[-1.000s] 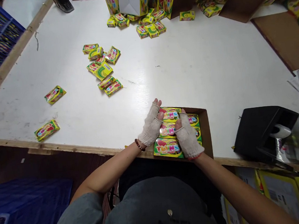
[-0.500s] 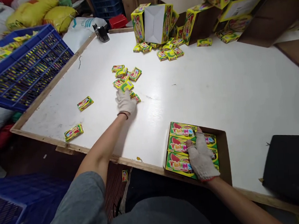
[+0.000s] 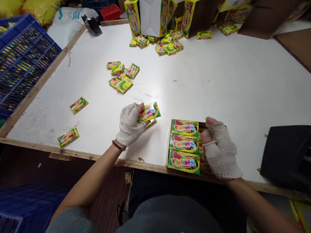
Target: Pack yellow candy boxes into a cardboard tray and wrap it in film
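My left hand [image 3: 129, 123], in a white fingerless glove, is closed on small yellow candy packets [image 3: 148, 113] just above the white table [image 3: 223, 81]. My right hand [image 3: 218, 146], gloved too, rests in the right side of a brown cardboard tray [image 3: 204, 172] at the table's front edge, its fingers curled by the stacked yellow TWINS boxes [image 3: 184, 142] that fill the tray's left column. A loose pile of the same packets [image 3: 121, 74] lies farther back on the table, to the left.
Two single packets [image 3: 78, 104] [image 3: 68, 136] lie near the left edge. More packets and upright yellow cartons [image 3: 149, 13] stand at the back. A blue crate [image 3: 9, 64] is at left, a black device [image 3: 295, 155] at right, a tape dispenser [image 3: 91, 25] at the far corner.
My left hand has come back from the loose pile with packets in its grip and is now close to the tray. My right hand has shifted to the tray's right side.
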